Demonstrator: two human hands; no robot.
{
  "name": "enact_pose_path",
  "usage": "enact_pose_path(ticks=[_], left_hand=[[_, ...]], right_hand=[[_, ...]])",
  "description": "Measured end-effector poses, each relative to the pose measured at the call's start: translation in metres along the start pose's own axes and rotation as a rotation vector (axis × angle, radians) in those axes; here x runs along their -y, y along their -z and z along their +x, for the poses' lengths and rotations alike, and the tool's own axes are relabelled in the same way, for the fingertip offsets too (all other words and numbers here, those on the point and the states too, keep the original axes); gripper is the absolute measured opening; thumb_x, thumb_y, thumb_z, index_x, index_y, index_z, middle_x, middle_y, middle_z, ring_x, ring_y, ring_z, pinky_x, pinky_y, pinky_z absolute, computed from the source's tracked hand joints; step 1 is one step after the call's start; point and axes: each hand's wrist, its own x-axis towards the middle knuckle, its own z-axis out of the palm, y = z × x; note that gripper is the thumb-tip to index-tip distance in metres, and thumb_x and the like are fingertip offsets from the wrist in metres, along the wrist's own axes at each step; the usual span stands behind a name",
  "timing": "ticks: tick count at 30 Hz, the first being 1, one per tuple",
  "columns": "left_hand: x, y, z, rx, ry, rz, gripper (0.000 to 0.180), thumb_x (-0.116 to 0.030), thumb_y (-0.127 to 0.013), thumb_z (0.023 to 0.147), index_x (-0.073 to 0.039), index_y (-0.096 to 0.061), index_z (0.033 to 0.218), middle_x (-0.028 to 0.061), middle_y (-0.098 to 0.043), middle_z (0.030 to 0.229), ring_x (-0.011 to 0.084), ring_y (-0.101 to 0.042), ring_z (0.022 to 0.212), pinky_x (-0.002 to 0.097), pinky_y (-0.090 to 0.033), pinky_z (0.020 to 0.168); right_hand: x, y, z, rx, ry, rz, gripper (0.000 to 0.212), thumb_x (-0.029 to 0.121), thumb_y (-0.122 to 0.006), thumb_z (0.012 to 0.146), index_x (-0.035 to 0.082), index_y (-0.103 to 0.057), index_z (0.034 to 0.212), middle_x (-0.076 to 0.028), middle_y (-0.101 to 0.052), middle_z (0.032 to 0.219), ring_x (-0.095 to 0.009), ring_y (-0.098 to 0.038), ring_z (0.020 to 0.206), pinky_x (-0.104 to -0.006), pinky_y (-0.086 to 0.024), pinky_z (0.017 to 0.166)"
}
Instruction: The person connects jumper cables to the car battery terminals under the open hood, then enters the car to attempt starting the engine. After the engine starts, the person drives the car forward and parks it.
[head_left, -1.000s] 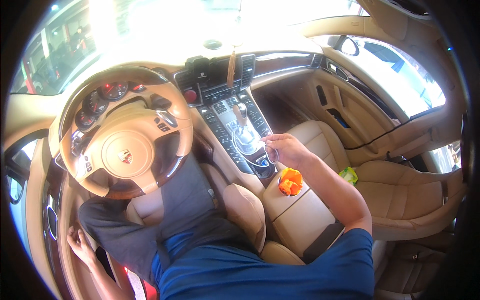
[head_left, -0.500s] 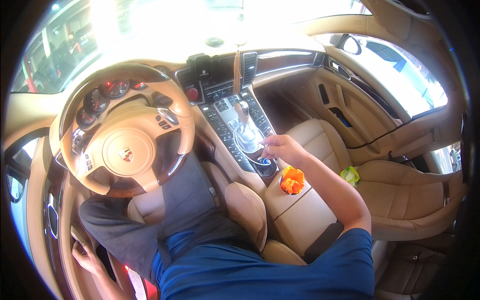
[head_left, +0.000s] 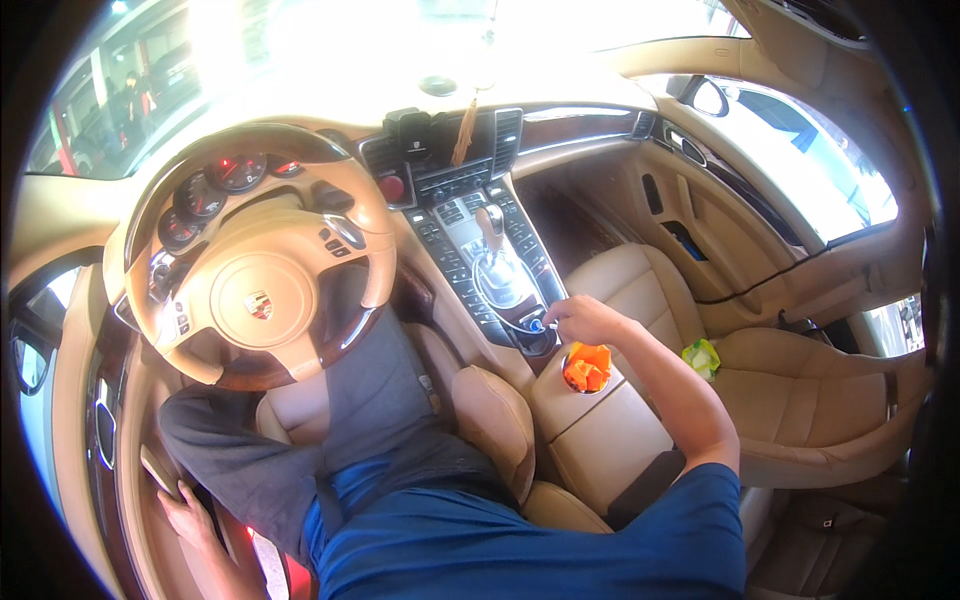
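Observation:
My right hand (head_left: 588, 322) is over the rear of the centre console, thumb and fingers pinched together. A small white piece shows at the fingertips and looks like part of the white charging cable (head_left: 512, 325), which loops around the gear lever (head_left: 490, 228). Just left of the fingertips, a car charger (head_left: 536, 326) with a blue glow sits in the console. Down by the driver's door, my left hand (head_left: 187, 512) has its fingers extended beside a slim tan piece (head_left: 157, 470); whether that is the door's pull handle or a loose thing, I cannot tell.
The steering wheel (head_left: 262, 300) stands ahead on the left. Behind my right hand, a cup (head_left: 586, 368) with crumpled orange material is in the console. A yellow-green crumpled packet (head_left: 701, 359) lies on the passenger seat (head_left: 800, 400). A tassel (head_left: 465, 132) hangs before the dashboard screen.
My right hand has moved back and slightly right, from beside the gear lever base to near the charger. My left hand has shifted slightly right along the door. The tassel has swung left.

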Motion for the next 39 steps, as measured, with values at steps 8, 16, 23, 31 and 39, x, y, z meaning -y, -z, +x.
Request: enact_pose_path(ticks=[8,16,23,31,39], left_hand=[[-0.003,0.001,-0.002,0.006,0.035,0.063,0.059,-0.042,-0.066,0.107,0.005,-0.058,0.142,0.0306,-0.072,0.124,0.0484,-0.07,0.114,0.0538,-0.054,0.099],[-0.011,0.007,-0.003,0.026,0.041,0.066,0.057,-0.041,-0.066,0.107,0.003,-0.057,0.142,0.0292,-0.072,0.126,0.0484,-0.069,0.116,0.0542,-0.054,0.1],[-0.018,0.01,-0.003,0.06,0.036,0.068,0.052,-0.039,-0.064,0.108,0.001,-0.055,0.139,0.0292,-0.07,0.128,0.0489,-0.068,0.117,0.0545,-0.053,0.1],[-0.026,0.015,-0.003,0.076,0.052,0.094,0.053,-0.041,-0.064,0.107,0.002,-0.055,0.138,0.0318,-0.069,0.129,0.0505,-0.067,0.118,0.0556,-0.054,0.1],[-0.035,0.021,-0.001,0.149,0.113,0.142,0.061,-0.041,-0.065,0.106,0.004,-0.052,0.145,0.0336,-0.069,0.13,0.0515,-0.068,0.118,0.0576,-0.054,0.099]], right_hand=[[-0.04,-0.002,0.02,0.105,-0.085,0.464,0.042,0.008,-0.062,0.088,0.004,-0.077,0.127,-0.01,-0.077,0.094,-0.022,-0.073,0.093,-0.0355,-0.056,0.089],[-0.053,-0.004,0.025,0.121,-0.103,0.505,0.045,0.008,-0.063,0.089,0.004,-0.074,0.132,-0.009,-0.078,0.095,-0.019,-0.072,0.098,-0.0349,-0.054,0.096],[-0.042,-0.007,0.026,0.137,-0.114,0.386,0.047,0.009,-0.069,0.086,0.005,-0.075,0.133,-0.012,-0.079,0.105,-0.023,-0.074,0.105,-0.0368,-0.056,0.098],[-0.036,-0.017,0.021,0.018,0.0,0.039,0.036,0.011,-0.073,0.089,0.005,-0.077,0.125,-0.016,-0.081,0.106,-0.031,-0.076,0.104,-0.0425,-0.058,0.093],[-0.039,-0.023,0.023,-0.031,0.144,-0.306,0.026,0.016,-0.072,0.09,0.006,-0.08,0.113,-0.017,-0.081,0.105,-0.036,-0.076,0.102,-0.0462,-0.058,0.092]])
